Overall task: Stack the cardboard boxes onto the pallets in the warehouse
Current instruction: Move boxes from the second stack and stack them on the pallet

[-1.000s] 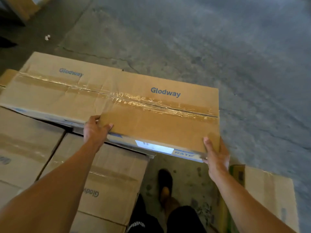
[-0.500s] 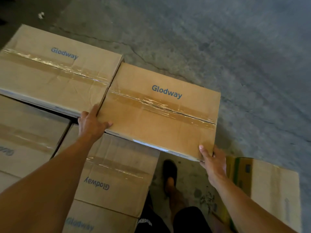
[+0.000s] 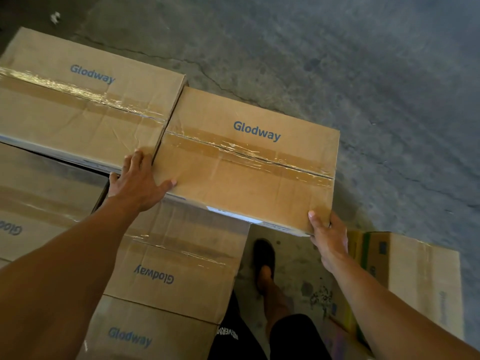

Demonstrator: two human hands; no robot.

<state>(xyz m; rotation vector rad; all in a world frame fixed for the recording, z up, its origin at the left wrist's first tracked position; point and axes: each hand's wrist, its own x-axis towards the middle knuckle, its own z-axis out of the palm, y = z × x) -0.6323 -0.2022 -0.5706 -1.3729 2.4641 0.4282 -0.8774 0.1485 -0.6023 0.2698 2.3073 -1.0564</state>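
Observation:
A taped cardboard box (image 3: 249,162) marked Glodway lies on top of the stack, its right part jutting out past the boxes below. My left hand (image 3: 137,179) rests at its near left corner, thumb on the top face and fingers spread over the seam to the neighbouring box (image 3: 83,100). My right hand (image 3: 328,236) grips the box's near right corner, thumb on top and fingers underneath. The two top boxes sit side by side, touching. No pallet is visible under the stack.
Lower Glodway boxes (image 3: 176,258) lie under and in front of the top row. A box with green and yellow print (image 3: 415,271) stands on the floor at the right. My sandalled foot (image 3: 263,263) stands between them. Cracked concrete floor (image 3: 337,61) stretches beyond.
The box has come down next to the left box on the top row. My left hand has slid from its near edge to the left corner and spread out. My right hand keeps its corner.

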